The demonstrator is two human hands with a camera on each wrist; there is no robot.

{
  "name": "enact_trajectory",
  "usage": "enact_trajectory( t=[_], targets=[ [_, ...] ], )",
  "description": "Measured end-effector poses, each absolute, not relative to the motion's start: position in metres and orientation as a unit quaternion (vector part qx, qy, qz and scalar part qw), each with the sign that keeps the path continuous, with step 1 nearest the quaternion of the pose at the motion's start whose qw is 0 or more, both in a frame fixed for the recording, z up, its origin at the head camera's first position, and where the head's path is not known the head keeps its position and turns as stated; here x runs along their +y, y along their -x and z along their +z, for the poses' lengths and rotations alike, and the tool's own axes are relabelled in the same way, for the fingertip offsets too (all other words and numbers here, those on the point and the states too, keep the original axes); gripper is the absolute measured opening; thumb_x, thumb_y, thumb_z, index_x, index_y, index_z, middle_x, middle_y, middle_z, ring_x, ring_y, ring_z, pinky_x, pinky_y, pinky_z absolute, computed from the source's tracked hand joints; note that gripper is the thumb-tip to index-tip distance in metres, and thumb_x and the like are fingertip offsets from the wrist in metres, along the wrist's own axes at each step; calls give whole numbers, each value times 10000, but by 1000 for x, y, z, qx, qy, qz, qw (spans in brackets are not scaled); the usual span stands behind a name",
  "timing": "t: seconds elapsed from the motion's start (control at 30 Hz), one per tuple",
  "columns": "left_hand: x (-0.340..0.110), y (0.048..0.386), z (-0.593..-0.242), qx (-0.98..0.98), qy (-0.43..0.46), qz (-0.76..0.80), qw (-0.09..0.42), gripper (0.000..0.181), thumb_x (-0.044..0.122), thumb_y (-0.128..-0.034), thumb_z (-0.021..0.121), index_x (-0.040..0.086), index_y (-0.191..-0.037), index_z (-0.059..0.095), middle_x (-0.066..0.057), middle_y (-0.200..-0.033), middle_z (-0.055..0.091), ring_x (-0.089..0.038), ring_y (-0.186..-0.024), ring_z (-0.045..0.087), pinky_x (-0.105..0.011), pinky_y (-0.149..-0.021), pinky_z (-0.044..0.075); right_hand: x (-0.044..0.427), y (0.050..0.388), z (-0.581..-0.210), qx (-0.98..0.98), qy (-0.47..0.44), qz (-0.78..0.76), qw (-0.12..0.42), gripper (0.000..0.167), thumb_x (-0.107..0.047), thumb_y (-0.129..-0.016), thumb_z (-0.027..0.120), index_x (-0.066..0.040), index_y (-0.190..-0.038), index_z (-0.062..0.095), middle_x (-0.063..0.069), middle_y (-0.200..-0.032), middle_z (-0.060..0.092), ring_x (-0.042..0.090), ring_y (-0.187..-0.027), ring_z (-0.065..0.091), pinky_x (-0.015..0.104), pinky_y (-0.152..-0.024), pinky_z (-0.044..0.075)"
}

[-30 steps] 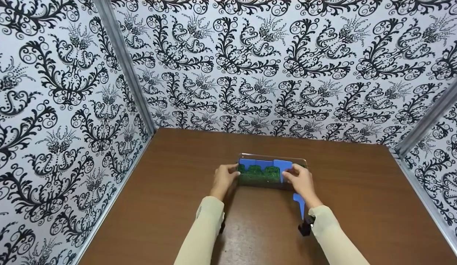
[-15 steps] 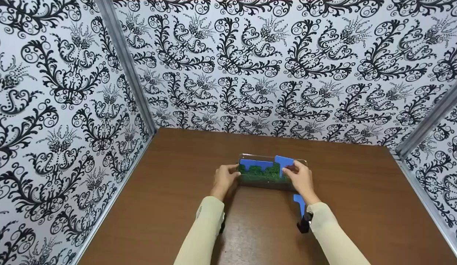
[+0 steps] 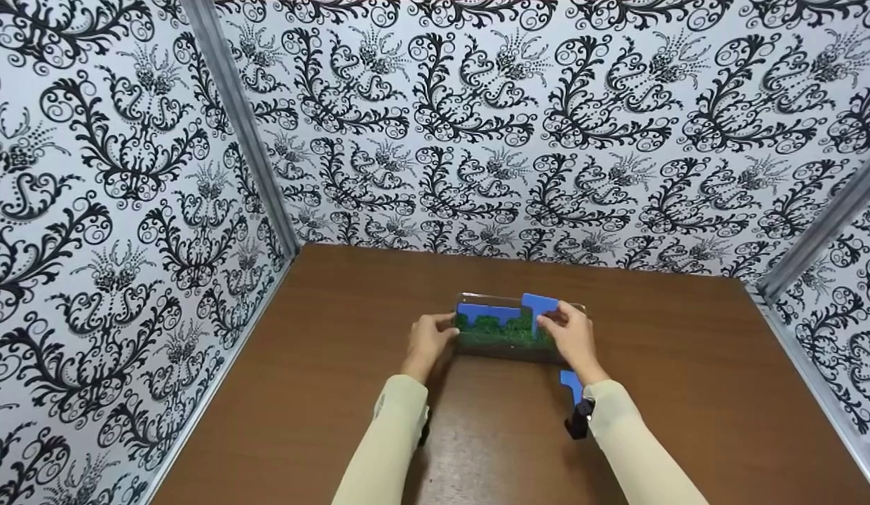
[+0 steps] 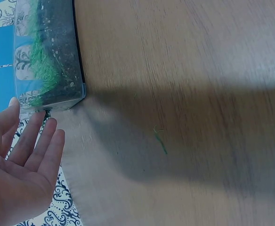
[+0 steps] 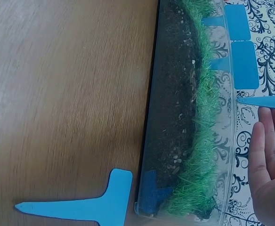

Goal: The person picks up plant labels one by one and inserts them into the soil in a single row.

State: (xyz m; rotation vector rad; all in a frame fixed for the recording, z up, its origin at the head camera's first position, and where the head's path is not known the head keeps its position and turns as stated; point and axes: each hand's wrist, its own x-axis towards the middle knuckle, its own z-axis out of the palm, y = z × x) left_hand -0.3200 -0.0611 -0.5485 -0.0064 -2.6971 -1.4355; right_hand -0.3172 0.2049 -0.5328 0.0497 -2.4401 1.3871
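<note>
A clear rectangular planter box (image 3: 501, 348) holds dark soil and a strip of green grass (image 5: 204, 117). At its left end, my left hand (image 3: 429, 338) rests fingertips against the wall near the rim; in the left wrist view the fingers (image 4: 47, 146) look extended and relaxed. My right hand (image 3: 575, 340) pinches a blue T-shaped plant label (image 3: 536, 303) over the box's right part. In the right wrist view its pointed stem (image 5: 257, 101) stands at rim height, while its head is out of frame. Two blue labels (image 5: 245, 65) stand side by side in the grass toward the left end.
Another blue plant label (image 5: 81, 210) lies on the brown wooden table (image 3: 322, 379), near the box's front right. A loose green strand (image 4: 161, 140) lies by the left end. Patterned walls (image 3: 477, 140) enclose the table at back and sides.
My right hand has raised its plant label slightly, from low against the grass to higher at the rim. My left hand has stayed at the box's left end.
</note>
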Motion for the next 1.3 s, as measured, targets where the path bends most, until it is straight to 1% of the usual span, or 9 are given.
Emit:
enact_trajectory(
  t=[0.13,0.37,0.53,0.7,0.8,0.93,1.07,1.17,1.3],
  targets=[
    [-61,319,-548,-880,0,-473,39,331,128,-901,735,115,-1231,725,-134,-1206,724,-337,-1144,669,-488,-947,539,205,320,-534,-858,-19,486,167,104,-67,-866,761,5,-917,705,204,-963,762,282,-907,735,108,-673,475],
    [-60,320,-548,-894,-27,-447,22,348,195,-903,741,228,-1249,722,-69,-1204,734,-300,-1142,670,-471,-958,538,206,324,-537,-859,-29,484,163,110,-60,-874,750,2,-956,713,201,-988,757,321,-958,732,88,-698,485],
    [-60,321,-549,-895,-26,-445,27,338,191,-898,746,223,-1235,731,-80,-1240,718,-307,-1175,655,-480,-980,526,206,327,-539,-859,-38,482,169,81,-53,-867,755,-1,-906,705,196,-953,760,317,-924,738,107,-683,495],
    [-61,320,-549,-894,-26,-447,26,337,190,-900,744,216,-1236,730,-85,-1241,717,-304,-1178,655,-477,-983,526,206,330,-541,-862,-32,479,161,84,-56,-873,750,-6,-932,715,184,-945,759,278,-894,730,119,-666,489],
    [-60,320,-548,-892,-29,-450,22,338,190,-904,740,217,-1241,727,-84,-1239,718,-302,-1182,653,-477,-988,524,207,331,-543,-870,-27,466,157,105,-71,-880,747,-13,-965,720,185,-958,760,287,-900,731,172,-691,519],
    [-60,321,-547,-891,-32,-453,20,338,191,-906,738,213,-1243,726,-92,-1250,712,-311,-1192,646,-485,-993,520,207,333,-545,-886,-18,437,153,135,-131,-887,753,-67,-1005,733,147,-979,773,290,-920,740,310,-740,567],
    [-59,321,-547,-890,-31,-455,21,333,187,-904,739,204,-1237,730,-100,-1264,703,-319,-1204,638,-491,-997,516,207,333,-547,-893,-24,422,154,124,-135,-890,749,-86,-1003,731,134,-980,777,291,-920,741,418,-773,578],
    [-59,320,-547,-889,-28,-456,26,328,182,-901,742,203,-1229,735,-99,-1267,702,-322,-1201,640,-492,-989,521,208,333,-548,-894,-32,420,150,106,-119,-898,737,-71,-992,721,148,-985,773,296,-920,739,447,-787,579],
    [-60,320,-548,-895,-10,-444,46,326,170,-890,752,187,-1216,741,-98,-1239,716,-324,-1159,662,-488,-923,549,208,333,-550,-902,-32,405,147,102,-125,-907,729,-75,-995,722,148,-995,772,298,-917,741,462,-788,580]
  ],
)
